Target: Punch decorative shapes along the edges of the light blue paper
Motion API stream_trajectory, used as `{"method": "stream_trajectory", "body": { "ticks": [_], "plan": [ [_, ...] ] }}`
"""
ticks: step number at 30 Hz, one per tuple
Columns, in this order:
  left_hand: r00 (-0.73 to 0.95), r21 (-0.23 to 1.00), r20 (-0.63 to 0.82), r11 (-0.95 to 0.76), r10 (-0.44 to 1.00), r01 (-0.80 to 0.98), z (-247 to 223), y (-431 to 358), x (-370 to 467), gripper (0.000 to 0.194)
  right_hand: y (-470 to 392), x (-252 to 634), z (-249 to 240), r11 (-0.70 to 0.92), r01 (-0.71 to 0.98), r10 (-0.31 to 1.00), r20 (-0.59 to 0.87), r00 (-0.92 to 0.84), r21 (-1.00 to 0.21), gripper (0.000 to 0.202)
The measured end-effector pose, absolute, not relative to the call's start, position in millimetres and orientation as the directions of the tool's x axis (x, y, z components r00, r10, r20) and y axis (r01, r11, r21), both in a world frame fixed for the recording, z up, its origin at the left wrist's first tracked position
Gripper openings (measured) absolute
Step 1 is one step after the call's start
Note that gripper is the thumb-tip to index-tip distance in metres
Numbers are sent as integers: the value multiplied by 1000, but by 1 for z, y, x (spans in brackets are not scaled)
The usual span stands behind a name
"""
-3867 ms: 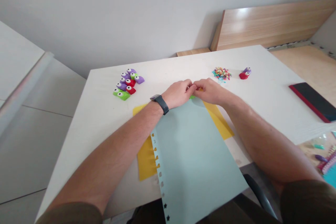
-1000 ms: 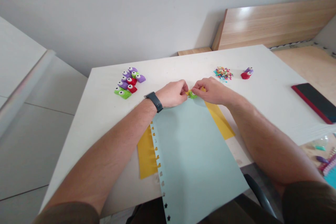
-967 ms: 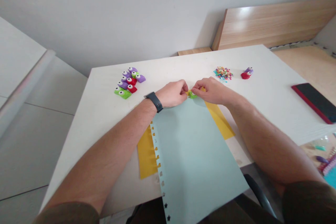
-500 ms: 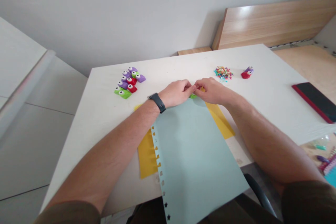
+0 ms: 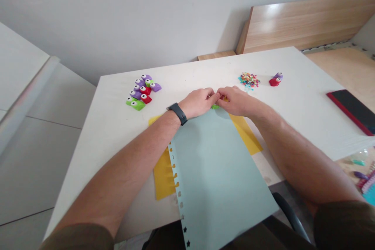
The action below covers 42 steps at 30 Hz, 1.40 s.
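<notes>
Fingertips together, my left hand [image 5: 199,102] and my right hand [image 5: 235,101] are closed around a small green craft punch [image 5: 215,106] at the far edge of a light blue sheet of paper [image 5: 216,164]. Most of the punch is hidden by my fingers. Cut-out shapes, hearts and stars among them, run down the sheet's left edge, and its near end hangs over the table edge. Beneath it lies yellow paper [image 5: 164,177], showing on both sides.
Several purple, green and red punches [image 5: 145,90] stand grouped at the table's [image 5: 111,136] back left. Back right are a pile of colourful paper bits [image 5: 249,81], a red punch [image 5: 274,82] and a purple one [image 5: 278,75]. A black-and-red phone-like slab [image 5: 353,110] lies at the right edge.
The view has shifted very slightly. Both hands stay at the same spot on the far edge of the sheet, with only slight finger movement.
</notes>
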State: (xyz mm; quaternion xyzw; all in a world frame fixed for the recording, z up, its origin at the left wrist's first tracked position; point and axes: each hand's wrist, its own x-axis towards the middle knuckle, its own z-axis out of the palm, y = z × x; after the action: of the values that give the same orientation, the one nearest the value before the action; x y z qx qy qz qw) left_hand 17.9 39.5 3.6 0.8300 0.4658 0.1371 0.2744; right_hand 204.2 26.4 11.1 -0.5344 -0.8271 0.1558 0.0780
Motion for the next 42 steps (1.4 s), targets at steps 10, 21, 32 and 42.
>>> {"method": "stream_trajectory", "body": {
  "ticks": [10,21,32,42],
  "plan": [
    [506,602,-63,-372,860,707,7,38,22,31,28,206,5,386,862,905,-48,-423,-330,25],
    [539,613,-45,-403,841,680,1,41,20,29,29,204,3,399,865,900,-51,-433,-306,24],
    [544,608,8,-436,839,663,-8,42,19,31,29,204,5,417,852,893,-35,-450,-316,24],
    [480,629,-66,-336,875,701,3,38,5,28,29,206,12,430,801,881,-1,-473,-417,30]
  ]
}}
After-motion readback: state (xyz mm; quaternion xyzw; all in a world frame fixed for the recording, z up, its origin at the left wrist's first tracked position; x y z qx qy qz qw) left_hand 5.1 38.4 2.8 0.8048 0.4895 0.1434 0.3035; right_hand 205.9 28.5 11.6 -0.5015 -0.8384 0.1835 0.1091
